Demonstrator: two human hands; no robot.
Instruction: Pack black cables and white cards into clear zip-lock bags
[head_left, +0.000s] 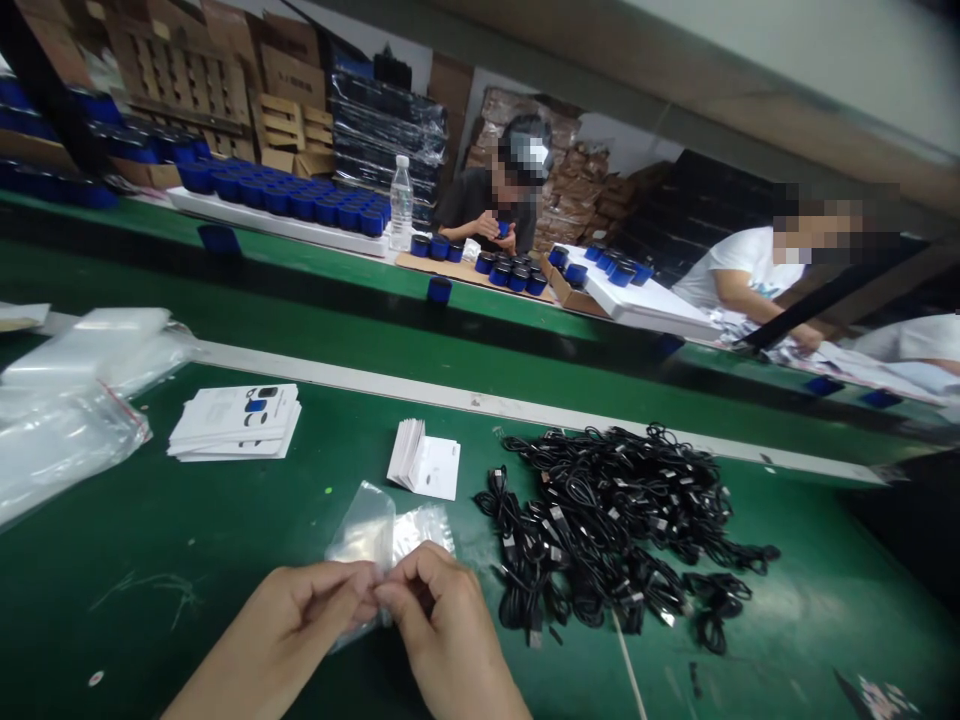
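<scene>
Clear plastic bag (363,530) right here, just left of the heap of black cables (600,530), my left hand (289,625) and right hand (442,615) both pinching its film between fingertips, close together, keeping that grip light and even on the slippery plastic

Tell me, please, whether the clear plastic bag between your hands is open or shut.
Cannot tell: the left hand and right hand pinch the clear plastic bag, and its mouth does not show.
</scene>
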